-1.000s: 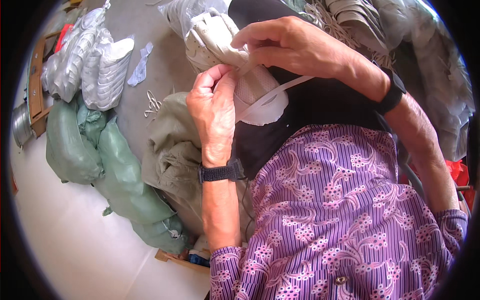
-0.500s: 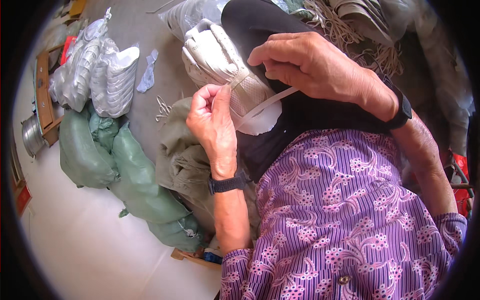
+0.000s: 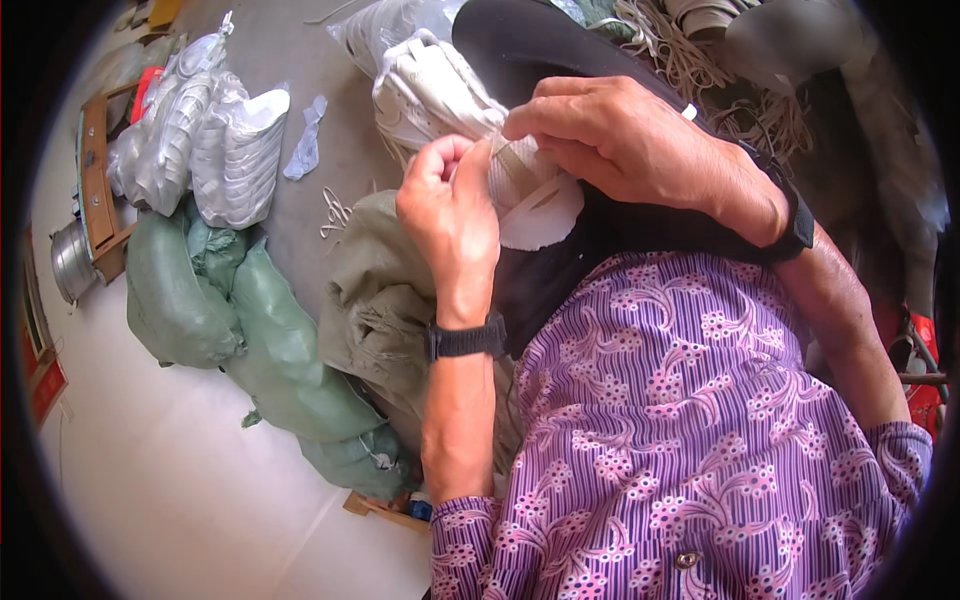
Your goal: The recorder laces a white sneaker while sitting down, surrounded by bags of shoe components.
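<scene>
A white shoe upper (image 3: 425, 90) with a perforated, mesh-like surface lies across my dark-trousered leg, its pale rounded end (image 3: 545, 222) toward me. My left hand (image 3: 455, 215) is closed at its near left side, thumb and forefinger pinched on a flat whitish shoelace (image 3: 512, 152). From the right, my right hand (image 3: 625, 145) reaches over the upper, its fingertips also pinched at the lace, close to the left fingertips. The fingers hide the exact spot where the lace meets the upper.
Clear bags of stacked white shoe uppers (image 3: 240, 150) lie at the left, above filled green sacks (image 3: 285, 340). A crumpled olive cloth (image 3: 380, 275) is beside my left forearm. Loose laces (image 3: 690, 60) lie in a heap at the far right. A wooden frame (image 3: 100, 180) stands far left.
My right hand has come in from the right, so both hands' fingertips now nearly meet. My left hand has shifted slightly right and up; the lace strip that stretched toward my right hand no longer shows taut.
</scene>
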Motion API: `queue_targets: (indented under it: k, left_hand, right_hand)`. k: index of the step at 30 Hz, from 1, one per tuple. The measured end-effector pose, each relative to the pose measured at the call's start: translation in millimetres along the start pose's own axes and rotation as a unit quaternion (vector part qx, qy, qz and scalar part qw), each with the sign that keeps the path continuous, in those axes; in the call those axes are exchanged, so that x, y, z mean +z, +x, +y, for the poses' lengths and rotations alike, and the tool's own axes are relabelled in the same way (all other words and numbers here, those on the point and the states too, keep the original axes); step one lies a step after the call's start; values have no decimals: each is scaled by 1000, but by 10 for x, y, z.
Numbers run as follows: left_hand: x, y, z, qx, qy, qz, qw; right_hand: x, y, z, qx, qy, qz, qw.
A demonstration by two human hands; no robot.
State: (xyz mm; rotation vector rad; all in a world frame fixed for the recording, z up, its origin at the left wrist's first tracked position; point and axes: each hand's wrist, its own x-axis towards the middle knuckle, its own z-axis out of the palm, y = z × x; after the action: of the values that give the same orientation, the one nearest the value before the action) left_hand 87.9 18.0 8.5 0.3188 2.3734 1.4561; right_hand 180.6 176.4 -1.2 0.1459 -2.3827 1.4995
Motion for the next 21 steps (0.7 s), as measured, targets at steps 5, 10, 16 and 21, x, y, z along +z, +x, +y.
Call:
queue_targets:
  k: [5,10,16,21]
  left_hand:
    - [-28,33,-73,46,92,-18,995]
    - [-167,-143,-123,13,1,-2,1000]
    - [-53,-62,-33,30,53,-8,998]
    - [-213,-110,-151,-14,-52,54,997]
  right_hand:
    - [15,0,28,3,-33,-14,999]
    - [-17,-89,62,-21,-3,50,999]
    - [-11,-48,-1,-21,-13,39,999]
    - [-34,-120,14,-3,2,57,998]
